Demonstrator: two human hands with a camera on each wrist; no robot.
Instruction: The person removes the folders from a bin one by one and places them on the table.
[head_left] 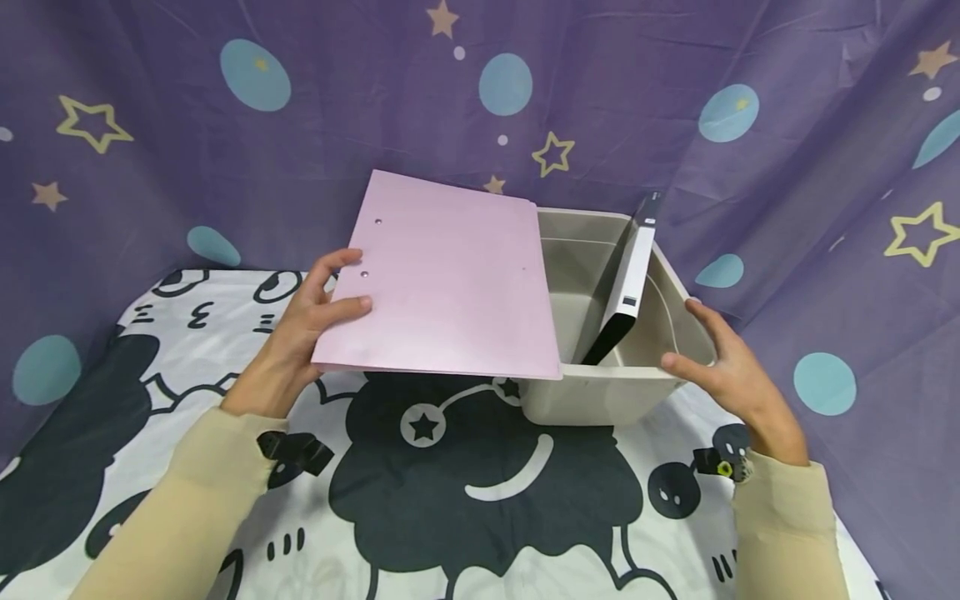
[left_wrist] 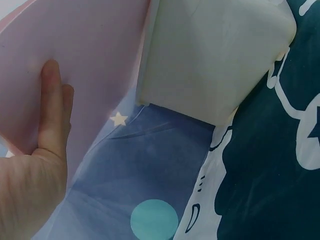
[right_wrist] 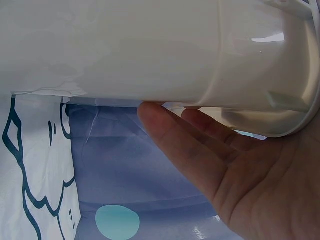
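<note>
Faces a purple curtain [head_left: 390, 100] on the far side, above a black-and-white patterned sheet [head_left: 300, 575]. Has a beige bin [head_left: 592, 396] standing right of centre, with a pink folder [head_left: 442, 283] over its left side and a binder [head_left: 630, 275] leaning inside, toward the right. Clamps the folder's left edge in the left hand [head_left: 300, 333]; rests the right hand [head_left: 738, 379], thumb and fingers apart, at the bin's near right corner.
</note>
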